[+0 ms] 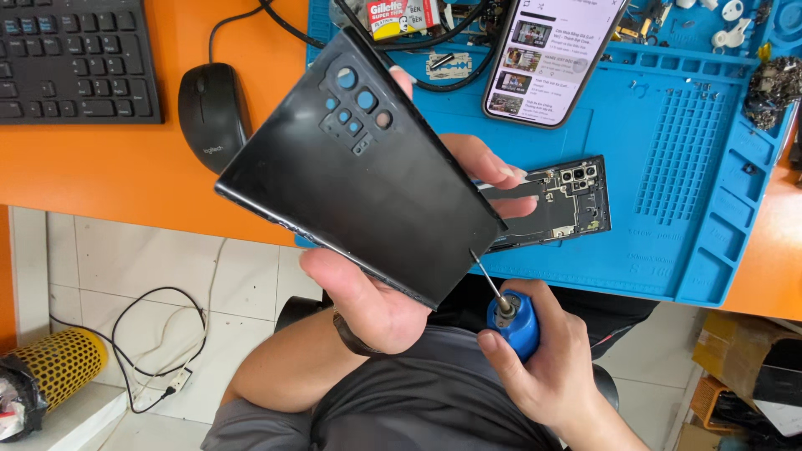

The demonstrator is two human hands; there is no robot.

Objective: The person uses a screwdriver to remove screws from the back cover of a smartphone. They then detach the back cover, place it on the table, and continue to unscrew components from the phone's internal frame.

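My left hand [376, 296] holds a black phone back cover [359, 179] tilted above my lap, its camera holes toward the upper left. My fingers show past its right edge. My right hand [547, 363] grips a blue-handled screwdriver [511, 321], and the thin metal tip touches the cover's lower right corner. Behind the cover, an opened phone body [568, 205] with bare circuit parts lies on the blue work mat [660, 167].
A lit phone [551, 54] showing a video list lies on the mat's upper part, beside a razor blade [449, 65] and a small box [401, 15]. A black mouse [213, 113] and keyboard [75, 58] sit on the orange desk. Small parts fill the mat's top trays.
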